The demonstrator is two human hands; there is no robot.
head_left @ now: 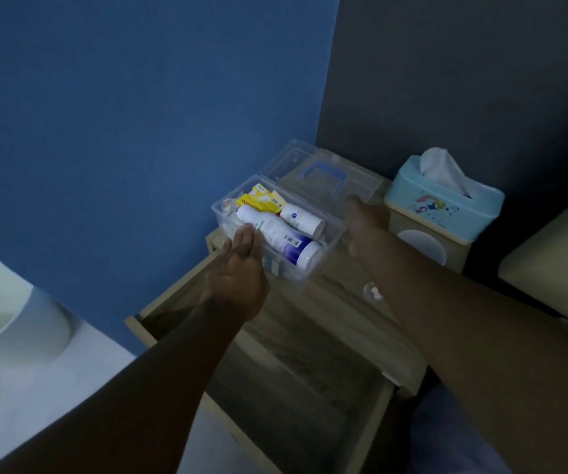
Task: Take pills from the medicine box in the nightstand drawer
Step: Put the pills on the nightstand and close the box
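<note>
1. The clear medicine box (332,234) sits on the nightstand (330,302) worktop, lid (327,176) thrown back toward the wall.
2. Inside lie two white bottles (280,234), with yellow packets (258,201) behind them.
3. The left hand (238,271) is flat, its grip released, fingertips touching the larger bottle.
4. The right hand (366,224) is at the box's right end; blurred, so I cannot tell its grip.
5. Two white pills (374,291) lie on the worktop near the right forearm.
6. The drawer (371,425) below stands open.
7. A blue tissue box (443,203) is to the right.
</note>
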